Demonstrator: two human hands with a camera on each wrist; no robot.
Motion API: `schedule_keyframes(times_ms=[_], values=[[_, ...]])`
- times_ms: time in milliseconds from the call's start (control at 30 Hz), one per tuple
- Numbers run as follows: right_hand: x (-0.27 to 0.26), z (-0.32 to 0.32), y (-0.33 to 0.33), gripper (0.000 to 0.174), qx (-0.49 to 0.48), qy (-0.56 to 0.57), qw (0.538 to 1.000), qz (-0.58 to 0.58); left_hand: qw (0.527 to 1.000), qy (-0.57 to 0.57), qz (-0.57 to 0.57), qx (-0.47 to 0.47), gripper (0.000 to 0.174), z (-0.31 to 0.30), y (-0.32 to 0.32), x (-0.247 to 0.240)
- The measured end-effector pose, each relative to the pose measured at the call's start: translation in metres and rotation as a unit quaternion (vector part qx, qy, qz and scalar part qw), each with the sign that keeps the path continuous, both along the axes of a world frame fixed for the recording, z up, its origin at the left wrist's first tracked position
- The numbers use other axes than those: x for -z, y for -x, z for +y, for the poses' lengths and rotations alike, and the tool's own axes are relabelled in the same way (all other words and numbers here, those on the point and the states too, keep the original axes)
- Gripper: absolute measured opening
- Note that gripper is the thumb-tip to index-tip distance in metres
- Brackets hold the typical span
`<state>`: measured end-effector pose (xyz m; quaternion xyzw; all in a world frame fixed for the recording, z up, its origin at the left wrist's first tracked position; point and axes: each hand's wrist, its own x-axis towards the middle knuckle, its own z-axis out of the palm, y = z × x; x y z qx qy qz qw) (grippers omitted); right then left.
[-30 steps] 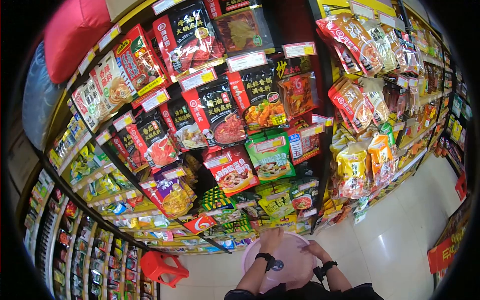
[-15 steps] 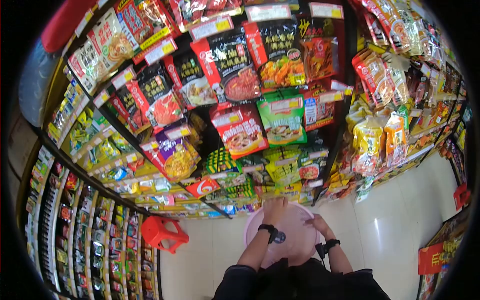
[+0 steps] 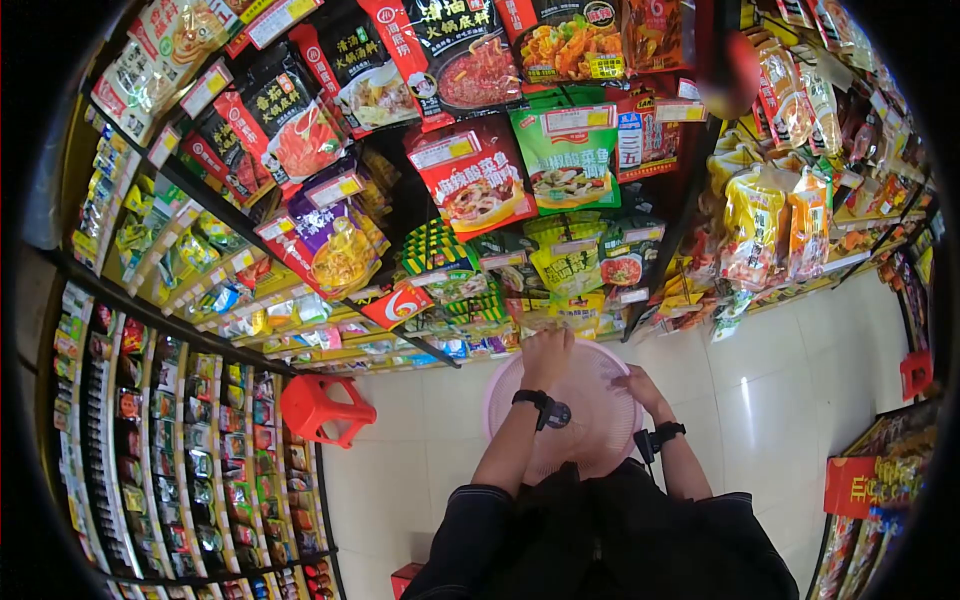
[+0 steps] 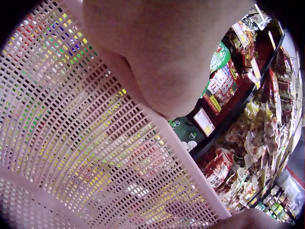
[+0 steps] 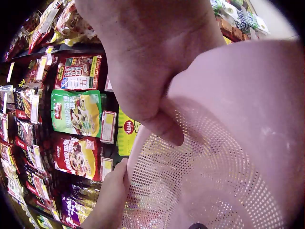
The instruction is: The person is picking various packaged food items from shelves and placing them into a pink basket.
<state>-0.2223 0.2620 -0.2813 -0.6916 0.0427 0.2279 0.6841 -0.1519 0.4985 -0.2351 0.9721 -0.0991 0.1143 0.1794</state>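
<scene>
Pink basket (image 3: 600, 435): held in front of the torso, its near edge by the dark clothing (image 3: 600, 535); thin plastic, round, smooth-rimmed, perforated with rows of small slots. Carried by its edge alone, it could tip toward whichever side loses support.
Wrist straps (image 3: 668, 435): dark bands with small hard modules; one might catch on the mesh if a wrist turns inward.
Right hand (image 3: 642, 388): grips the right part of the rim, thumb hooked over the inside; a loosened thumb would probably let that side drop.
Left hand (image 3: 548, 357): grips the far-left part of the rim, most fingers hidden; its knuckles could brush the goods beyond.
Low yellow packet (image 3: 582, 318): just beyond the left hand, touching or apart I cannot tell; crinkly film, liable to be knocked if the basket is pushed forward.
Red stool (image 3: 325, 405): left, moulded plastic with splayed legs; a careless step left could strike it.
Floor (image 3: 740, 440): pale, glossy tile, perhaps slippery.
Green pouch (image 3: 570, 160) and red pouch (image 3: 475, 185): farther, flat, shiny, hanging side by side; lifting the basket under them could snag their lower edges.
Hanging pouches (image 3: 755, 225): far right, plump, glossy, clustered.
</scene>
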Motion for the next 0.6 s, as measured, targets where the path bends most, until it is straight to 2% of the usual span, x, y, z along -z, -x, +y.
schedule_keyframes(times_ms=[167,233,600], values=[[0.011,-0.002,-0.005,0.038,-0.018,0.007,1.0,0.011,0.999,-0.005,0.034,0.004,0.038,0.003,0.001,-0.005],[0.011,-0.002,-0.005,0.038,-0.019,0.012,1.0,0.016,1.0,0.017,-0.023,0.002,0.041,0.002,0.002,-0.009],[0.012,0.001,-0.002,0.038,0.014,-0.008,0.999,0.028,1.0,0.018,-0.003,0.01,0.042,0.002,0.0,-0.012]])
